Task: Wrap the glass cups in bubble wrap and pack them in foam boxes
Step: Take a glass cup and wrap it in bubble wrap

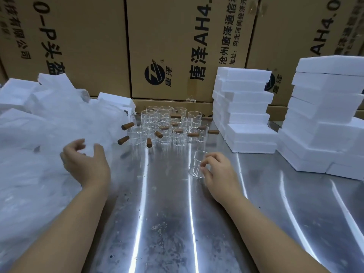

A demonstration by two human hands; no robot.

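**One cup picked out, the wrap not yet in hand**

Nearest us, our two bare forearms are stretching forward over the scuffed, shiny steel table (167, 223). Our right hand (218, 174) is pinching a single glass cup (198, 164) between thumb and curled fingers. The cup is sitting low at the table, apart from the others and leaning a little. We cannot tell whether its base is resting on the steel or is just lifted off it.

Our left hand (86, 164) is hovering at the near edge of the bubble wrap (39, 134), which is heaped along the left of the table. Its fingers are loosely curved, the thumb is held apart, and nothing is visibly gripped. We cannot tell whether the fingertips are touching the sheet.

Further back, the rest of the cups (167, 125) are standing in a tight cluster, many with short wooden handles (126, 126) sticking out sideways. To the right, two stacks of foam boxes (246, 107) are waiting, with printed cardboard cartons (177, 46) walling off the back.

As we judge it, we are starting the wrapping step for this one cup, and the packing is not yet begun for it. The next move is calling for the left hand to take hold of one sheet and draw it free of the heap onto bare steel. The right hand would then lay the cup on it. The wrap is clear and crumpled, so finding one layer's edge may be fiddly. The glass wants a firm but gentle pinch.
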